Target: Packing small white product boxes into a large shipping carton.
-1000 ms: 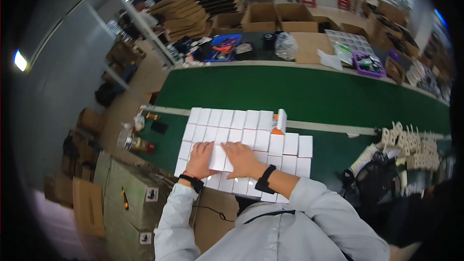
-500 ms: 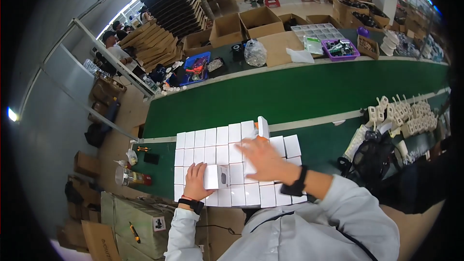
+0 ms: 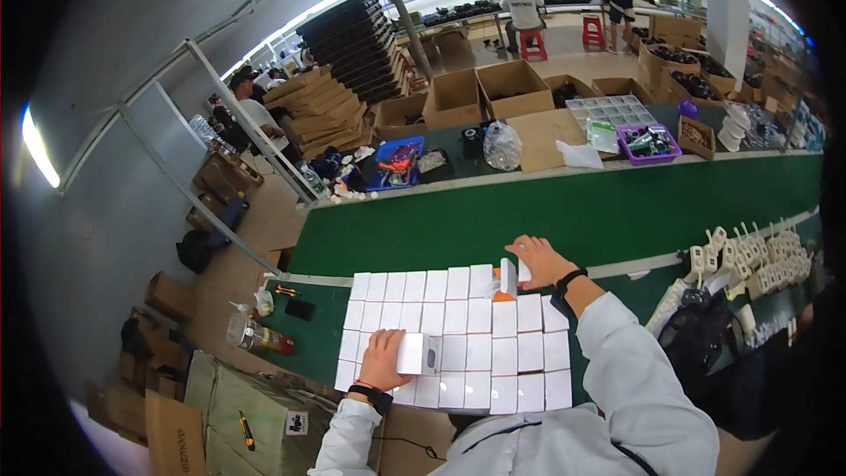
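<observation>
Dark printed lettering ran lengthwise on the brown cardboard (image 3: 166, 430) at the lower left. A white label (image 3: 297, 424) with black print, too small to read, stood on the green cover (image 3: 222, 405) nearby. Dark lettering marked a seated person's white shirt (image 3: 523, 11), top centre.

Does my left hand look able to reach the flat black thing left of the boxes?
Probably yes: only lower white boxes and green table seem to lie between your left hand and the flat black thing, though that hand may first have to leave the raised white box it touches.
</observation>
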`<state>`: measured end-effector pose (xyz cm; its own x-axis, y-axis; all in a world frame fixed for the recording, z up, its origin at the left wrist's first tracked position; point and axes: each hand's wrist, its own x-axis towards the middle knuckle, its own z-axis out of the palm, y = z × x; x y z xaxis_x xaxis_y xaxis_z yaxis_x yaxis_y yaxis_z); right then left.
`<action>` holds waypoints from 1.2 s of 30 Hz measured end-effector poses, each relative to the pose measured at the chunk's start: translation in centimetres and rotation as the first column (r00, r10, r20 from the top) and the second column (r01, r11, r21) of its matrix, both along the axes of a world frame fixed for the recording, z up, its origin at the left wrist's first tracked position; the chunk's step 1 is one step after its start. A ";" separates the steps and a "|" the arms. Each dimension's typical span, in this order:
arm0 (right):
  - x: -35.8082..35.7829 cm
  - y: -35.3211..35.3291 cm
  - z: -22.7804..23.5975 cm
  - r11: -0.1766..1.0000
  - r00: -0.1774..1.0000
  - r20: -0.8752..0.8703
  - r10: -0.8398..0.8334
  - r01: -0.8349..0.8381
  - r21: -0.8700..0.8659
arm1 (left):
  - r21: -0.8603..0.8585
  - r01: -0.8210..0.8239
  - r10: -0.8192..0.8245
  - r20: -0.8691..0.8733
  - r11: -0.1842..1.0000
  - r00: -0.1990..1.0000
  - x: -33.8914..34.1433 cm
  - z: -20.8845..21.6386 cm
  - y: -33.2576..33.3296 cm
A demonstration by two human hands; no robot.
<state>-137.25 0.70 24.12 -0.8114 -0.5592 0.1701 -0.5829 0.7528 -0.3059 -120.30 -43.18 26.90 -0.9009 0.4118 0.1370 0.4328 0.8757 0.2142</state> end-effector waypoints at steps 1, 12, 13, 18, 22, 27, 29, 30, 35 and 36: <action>0.2 -0.3 -0.8 0.999 0.998 0.059 -0.033 0.035 -0.037 | -0.005 -0.006 0.006 0.012 1.000 1.000 -0.1 0.1 0.0; 0.2 -0.3 -11.9 0.759 0.718 0.571 -0.399 0.608 -0.233 | -0.026 -0.016 0.017 0.063 1.000 0.998 -0.7 1.3 0.5; 0.3 -0.6 -11.7 0.765 0.730 0.562 -0.389 0.596 -0.243 | -0.029 -0.019 0.020 0.060 0.999 0.998 -0.6 1.3 0.3; 0.1 -0.9 -10.8 0.797 0.731 0.600 -0.325 0.553 -0.242 | -0.027 -0.026 0.028 0.051 0.999 0.998 -0.3 0.9 0.3; 0.1 -2.0 -9.6 0.825 0.753 0.476 -0.454 0.558 -0.096 | -0.026 -0.015 0.017 0.061 1.000 0.998 -0.8 0.6 0.9; 2.4 -7.1 -3.8 0.844 0.830 0.222 -0.511 0.534 -0.056 | -0.021 -0.052 0.053 0.052 0.998 0.997 -0.2 1.0 0.4; 2.6 -8.5 -3.3 0.847 0.824 0.238 -0.515 0.532 -0.012 | -0.059 -0.044 0.044 0.002 0.997 0.999 -0.2 1.1 -0.1; 2.7 -8.9 -3.0 0.840 0.807 0.256 -0.532 0.542 0.036 | -0.057 -0.055 0.054 -0.015 0.997 0.998 -0.3 1.0 -0.1; 2.6 -8.7 -3.5 0.838 0.825 0.163 -0.541 0.545 0.023 | -0.030 -0.013 0.013 0.000 0.999 1.000 -0.2 -0.5 -0.4; 2.8 -8.3 -3.7 0.824 0.819 0.133 -0.559 0.566 -0.018 | -0.001 -0.016 0.016 0.019 1.000 1.000 -0.1 -0.4 -0.1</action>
<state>-134.46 -7.62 20.45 -0.9974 0.0076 0.0710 -0.0211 0.9187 -0.3945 -120.44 -43.30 26.51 -0.9097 0.3976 0.1201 0.4150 0.8824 0.2217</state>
